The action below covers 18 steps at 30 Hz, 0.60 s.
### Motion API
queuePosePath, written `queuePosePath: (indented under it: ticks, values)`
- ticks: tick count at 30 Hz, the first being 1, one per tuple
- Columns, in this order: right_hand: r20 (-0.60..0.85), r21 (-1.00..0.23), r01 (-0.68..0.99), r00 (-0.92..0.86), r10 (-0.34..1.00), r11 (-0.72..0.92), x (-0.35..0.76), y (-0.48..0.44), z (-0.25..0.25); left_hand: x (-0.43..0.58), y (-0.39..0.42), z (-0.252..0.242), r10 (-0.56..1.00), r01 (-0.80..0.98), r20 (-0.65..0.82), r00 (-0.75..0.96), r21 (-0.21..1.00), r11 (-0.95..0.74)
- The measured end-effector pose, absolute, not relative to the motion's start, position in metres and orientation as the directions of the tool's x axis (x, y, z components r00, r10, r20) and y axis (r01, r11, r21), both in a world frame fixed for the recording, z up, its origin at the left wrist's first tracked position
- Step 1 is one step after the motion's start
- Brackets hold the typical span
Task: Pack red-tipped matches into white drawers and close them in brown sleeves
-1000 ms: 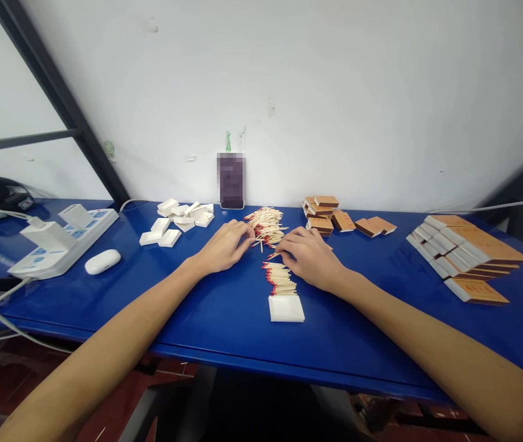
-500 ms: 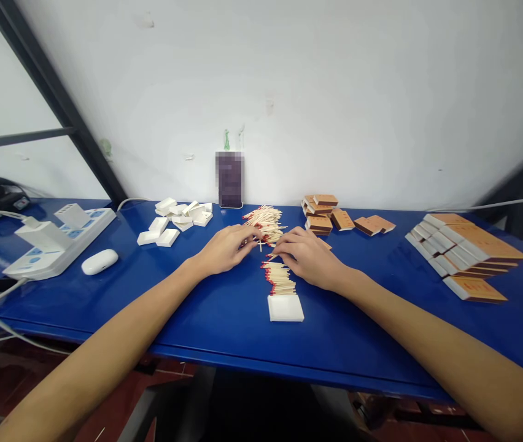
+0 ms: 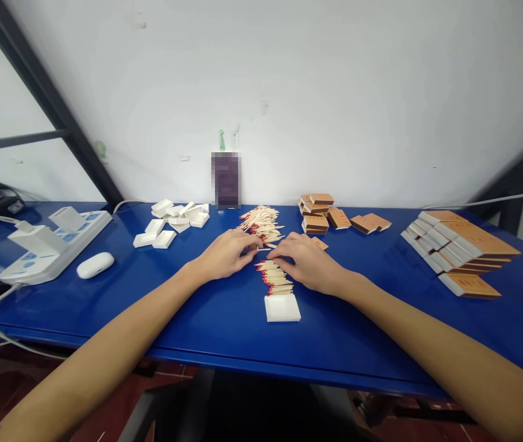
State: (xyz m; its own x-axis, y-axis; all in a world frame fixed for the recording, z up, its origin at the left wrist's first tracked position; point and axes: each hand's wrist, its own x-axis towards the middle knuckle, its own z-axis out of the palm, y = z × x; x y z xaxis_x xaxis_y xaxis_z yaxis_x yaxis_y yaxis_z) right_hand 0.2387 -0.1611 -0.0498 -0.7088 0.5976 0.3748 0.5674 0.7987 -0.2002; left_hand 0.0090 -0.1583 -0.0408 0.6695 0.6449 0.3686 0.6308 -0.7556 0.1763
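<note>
A single matchstick (image 3: 264, 248) lies level between my two hands. The fingers of my left hand (image 3: 228, 254) are pinched at its left end. My right hand (image 3: 306, 261) has its fingertips closed at the other end, just above a row of matchsticks (image 3: 276, 277) laid side by side with red heads to the left. Behind both hands is a loose heap of matchsticks (image 3: 262, 222). Nearest to me, below the row, sits an open white matchbox tray (image 3: 282, 308).
White matchbox trays (image 3: 164, 239) lie in a group at the back left. Orange matchbox sleeves (image 3: 315, 224) are piled at the back right, and a stack of matchboxes (image 3: 466, 239) stands far right. A power strip (image 3: 59, 248) and white earbud case (image 3: 96, 265) are on the left.
The matchstick at my left fingertips has turned from pointing toward me to lying crosswise between the hands. My right fingers have come up to its right end.
</note>
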Motion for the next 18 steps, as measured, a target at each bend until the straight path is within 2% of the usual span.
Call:
queuePosePath:
  ticks: [4,6,10,13,15,18]
  values:
    - [0.493,-0.303,0.576,-0.587,0.642,0.759,0.239,-0.16,-0.05,0.014,-0.161,-0.041,0.643,0.63,0.357,0.678,0.169,-0.758]
    - [0.514,-0.298,0.631,-0.526,0.677,0.716,0.241,-0.158,-0.05,0.016,-0.164,-0.04,0.641,0.623,0.341,0.687,0.178,-0.762]
    - [0.469,-0.166,0.711,-0.553,0.689,0.684,0.243,-0.154,-0.051,0.018,-0.169,-0.035,0.624,0.564,0.315,0.715,0.266,-0.782]
    - [0.426,-0.075,0.731,-0.592,0.685,0.678,0.242,-0.151,-0.051,0.016,-0.168,-0.035,0.643,0.542,0.347,0.683,0.35,-0.764]
    - [0.399,-0.027,0.747,-0.601,0.692,0.664,0.241,-0.15,-0.05,0.012,-0.164,-0.037,0.677,0.591,0.385,0.626,0.332,-0.735]
    - [0.376,0.011,0.758,-0.607,0.7,0.652,0.239,-0.148,-0.05,0.003,-0.156,-0.041,0.707,0.688,0.424,0.566,0.229,-0.688]
